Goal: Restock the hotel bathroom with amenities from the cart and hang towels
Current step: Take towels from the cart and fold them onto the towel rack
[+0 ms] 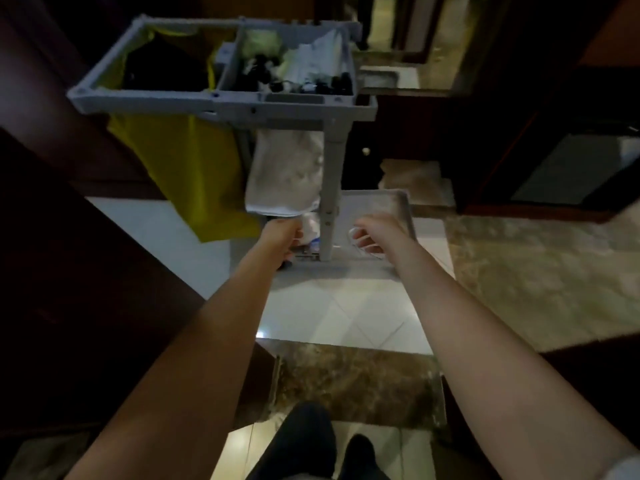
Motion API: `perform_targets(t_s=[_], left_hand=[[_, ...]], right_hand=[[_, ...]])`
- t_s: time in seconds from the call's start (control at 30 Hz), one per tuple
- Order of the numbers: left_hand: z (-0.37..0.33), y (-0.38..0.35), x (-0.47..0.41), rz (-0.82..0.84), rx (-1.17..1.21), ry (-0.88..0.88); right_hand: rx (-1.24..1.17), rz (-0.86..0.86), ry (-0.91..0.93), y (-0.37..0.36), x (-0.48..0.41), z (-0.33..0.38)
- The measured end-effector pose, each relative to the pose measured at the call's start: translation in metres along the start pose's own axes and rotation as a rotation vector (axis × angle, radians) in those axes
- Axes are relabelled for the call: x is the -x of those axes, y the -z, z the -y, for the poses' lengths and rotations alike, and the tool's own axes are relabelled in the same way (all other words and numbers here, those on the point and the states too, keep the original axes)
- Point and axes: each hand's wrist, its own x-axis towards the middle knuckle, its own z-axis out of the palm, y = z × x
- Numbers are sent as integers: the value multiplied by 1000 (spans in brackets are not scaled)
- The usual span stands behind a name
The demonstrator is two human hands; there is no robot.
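Here, grey cart (221, 102) on pale floor tiles (329, 317).

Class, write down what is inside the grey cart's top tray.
Small dark bottles and white packets fill the top tray; anything beneath them is covered, and blur hides labels.
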Motion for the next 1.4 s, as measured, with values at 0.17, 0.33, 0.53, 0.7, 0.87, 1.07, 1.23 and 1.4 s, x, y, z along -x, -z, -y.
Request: perform_targets(t_s=[0.17,0.33,0.53,0.7,0.87,1.07,1.23,1.4], left_hand=[[-13,39,-61,-167,141,54],[-30,57,-139,-230,262,148],[-24,57,-220,-266,363,256],[-1,49,-300,-295,386,307],[33,22,-379,-278,564,351],[62,-6,-430,-179,995,271],[61,-22,-430,-187,1129,107],[33,-25,-438,-133,930,159]], right_hand=[[117,174,89,-49,-72,44],[261,246,85,-88,-147,77],[364,264,118,-134,-248,82],[469,289,118,-160,-324,69],[700,274,253,-174,-402,42],[781,287,290,-185,-459,9],[719,193,309,-191,-465,-1],[573,241,285,-182,-459,7]])
